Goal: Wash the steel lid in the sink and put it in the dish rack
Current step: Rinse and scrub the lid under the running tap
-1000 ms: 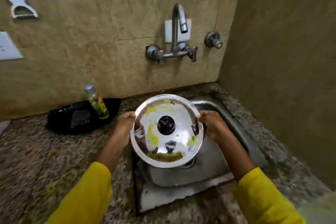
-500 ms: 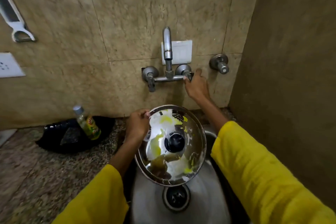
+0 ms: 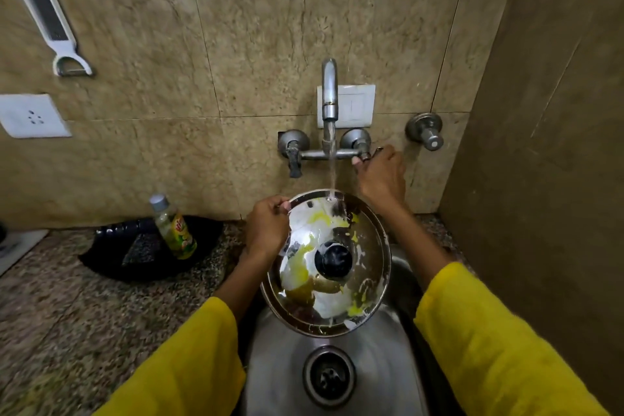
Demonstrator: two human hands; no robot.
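Head: lid (image 3: pixel 337 287) rim in left hand (image 3: pixel 266 230)

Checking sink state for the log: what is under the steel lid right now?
Under the steel lid, held by the left hand, lies the sink basin with its drain showing below the rim. The basin directly beneath the lid is covered.

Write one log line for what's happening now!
left hand: holds steel lid | right hand: on tap handle | water: running | lid: dirty
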